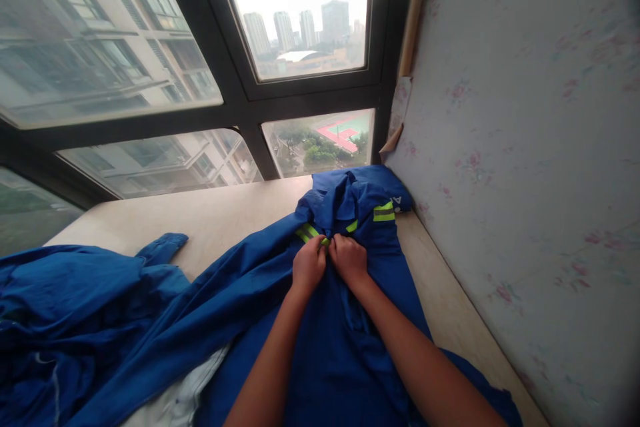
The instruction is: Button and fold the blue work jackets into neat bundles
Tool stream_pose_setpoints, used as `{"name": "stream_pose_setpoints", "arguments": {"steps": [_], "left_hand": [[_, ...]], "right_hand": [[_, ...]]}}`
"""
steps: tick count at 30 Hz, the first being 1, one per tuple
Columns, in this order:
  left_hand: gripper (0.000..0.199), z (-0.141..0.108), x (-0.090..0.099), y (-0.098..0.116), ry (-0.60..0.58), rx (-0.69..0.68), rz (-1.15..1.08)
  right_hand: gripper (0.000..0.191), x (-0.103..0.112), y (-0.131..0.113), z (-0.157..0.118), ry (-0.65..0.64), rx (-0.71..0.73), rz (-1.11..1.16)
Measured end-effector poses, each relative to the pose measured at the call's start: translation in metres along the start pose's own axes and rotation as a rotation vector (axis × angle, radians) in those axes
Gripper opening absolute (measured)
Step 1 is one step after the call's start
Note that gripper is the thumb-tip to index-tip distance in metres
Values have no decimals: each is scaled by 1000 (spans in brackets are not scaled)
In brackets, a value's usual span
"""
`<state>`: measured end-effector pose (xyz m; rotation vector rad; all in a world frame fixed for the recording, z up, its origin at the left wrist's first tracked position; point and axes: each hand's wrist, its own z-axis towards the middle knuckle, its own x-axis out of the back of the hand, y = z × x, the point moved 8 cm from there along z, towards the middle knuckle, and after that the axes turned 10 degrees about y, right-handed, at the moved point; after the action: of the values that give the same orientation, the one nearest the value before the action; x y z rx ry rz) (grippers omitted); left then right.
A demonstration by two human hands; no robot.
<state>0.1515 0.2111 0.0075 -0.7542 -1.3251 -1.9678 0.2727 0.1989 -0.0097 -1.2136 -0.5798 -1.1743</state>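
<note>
A blue work jacket point(320, 347) with yellow-green and grey reflective strips point(384, 212) lies spread out, its collar end toward the window. My left hand point(309, 263) pinches the jacket's front edge beside a reflective strip. Close against it on the right, my right hand point(349, 257) is closed on the opposite front edge. The fingertips of both hands nearly meet at the middle of the chest. Whatever small part sits between them is hidden by the fingers. One long sleeve point(215, 293) stretches out to the lower left.
More crumpled blue clothing point(75, 300) lies at the left on the pale ledge point(235, 207). Dark-framed windows point(305, 90) rise behind the ledge. A flower-patterned wall point(515, 147) borders the right side, with peeling paper point(393, 140) near the corner.
</note>
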Motion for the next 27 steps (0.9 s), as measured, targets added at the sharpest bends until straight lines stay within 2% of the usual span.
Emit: {"name": "stream_pose_setpoints", "arguments": {"steps": [8, 11, 14, 16, 18, 21, 24, 27], "left_hand": [[29, 5, -7, 3, 9, 42, 3], [29, 4, -9, 6, 12, 41, -35], [32, 1, 2, 1, 57, 67, -85], [36, -3, 23, -12, 107, 108, -103], [37, -9, 54, -33, 155, 148, -100], [36, -17, 113, -74, 238, 207, -56], [35, -17, 176, -120, 351, 331, 14], [33, -4, 239, -147, 521, 361, 48]], "right_hand": [[28, -6, 10, -2, 10, 1, 123], [26, -6, 19, 0, 46, -91, 226], [30, 0, 39, 5, 125, -228, 353], [35, 6, 51, 9, 164, -271, 391], [35, 10, 58, 12, 185, -288, 452], [34, 13, 58, 11, 184, -293, 565], [33, 19, 50, 11, 124, -279, 691], [33, 42, 45, 22, 30, -217, 803]]}}
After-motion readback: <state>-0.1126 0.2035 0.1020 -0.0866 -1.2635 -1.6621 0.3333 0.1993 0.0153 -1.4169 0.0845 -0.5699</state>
